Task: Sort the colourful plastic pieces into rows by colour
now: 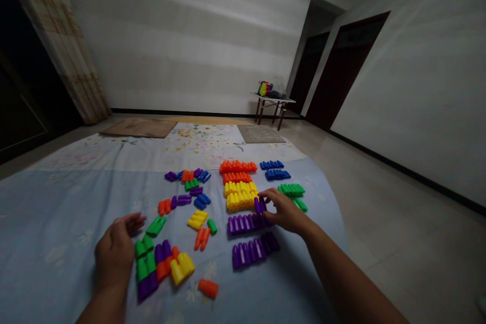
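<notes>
Between the thumb and fingers of my right hand (284, 211) is a purple bullet-shaped plastic piece (259, 205), held at the right end of the upper purple row (245, 224). A second purple row (255, 251) lies nearer to me. Just beyond the held piece are yellow rows (240, 196). My left hand (118, 244) rests on the cloth with its fingers stretched out and nothing in them. Beside it lie a green piece (156, 226) and a cluster of green pieces (145, 262), with purple, orange and yellow ones around.
Orange rows (238, 166), blue rows (277, 174) and green rows (291, 190) lie farther back. Loose mixed pieces (181, 200) are scattered mid-table on the flowered tablecloth (68, 212). One orange piece (208, 288) lies near me. A small table (273, 98) stands by the wall.
</notes>
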The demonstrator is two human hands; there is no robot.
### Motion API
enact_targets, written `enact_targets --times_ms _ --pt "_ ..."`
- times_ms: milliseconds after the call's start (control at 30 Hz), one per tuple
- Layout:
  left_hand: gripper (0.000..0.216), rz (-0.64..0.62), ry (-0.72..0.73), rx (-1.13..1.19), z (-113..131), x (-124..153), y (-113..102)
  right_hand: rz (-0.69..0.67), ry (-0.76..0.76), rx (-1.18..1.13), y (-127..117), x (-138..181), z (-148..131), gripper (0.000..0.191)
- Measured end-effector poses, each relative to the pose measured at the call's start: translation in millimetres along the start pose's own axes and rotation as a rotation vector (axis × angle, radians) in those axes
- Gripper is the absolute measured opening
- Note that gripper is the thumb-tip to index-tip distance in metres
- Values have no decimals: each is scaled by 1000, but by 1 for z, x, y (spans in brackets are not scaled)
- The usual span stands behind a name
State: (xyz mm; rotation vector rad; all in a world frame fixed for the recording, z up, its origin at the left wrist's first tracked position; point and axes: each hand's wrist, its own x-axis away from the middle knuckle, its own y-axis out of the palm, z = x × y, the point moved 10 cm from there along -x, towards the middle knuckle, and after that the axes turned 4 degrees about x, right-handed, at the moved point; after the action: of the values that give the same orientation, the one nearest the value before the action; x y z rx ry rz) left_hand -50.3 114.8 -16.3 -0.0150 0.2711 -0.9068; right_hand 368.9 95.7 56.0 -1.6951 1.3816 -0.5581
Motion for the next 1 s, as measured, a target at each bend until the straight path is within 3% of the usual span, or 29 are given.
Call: enact_targets --times_ms 100,400,600,1000 --pt "33 -15 -121 90 -9 1 3 12 3 10 -6 9 3 48" --pt "34 -8 -84 90 -5 4 1 -115 60 63 -7 45 8 49" --pt "35 -7 -99 67 -8 2 2 -221 42 32 11 61 -18 46" --pt "35 -34 -102 83 -7 4 3 -294 -45 61 44 45 -60 52"
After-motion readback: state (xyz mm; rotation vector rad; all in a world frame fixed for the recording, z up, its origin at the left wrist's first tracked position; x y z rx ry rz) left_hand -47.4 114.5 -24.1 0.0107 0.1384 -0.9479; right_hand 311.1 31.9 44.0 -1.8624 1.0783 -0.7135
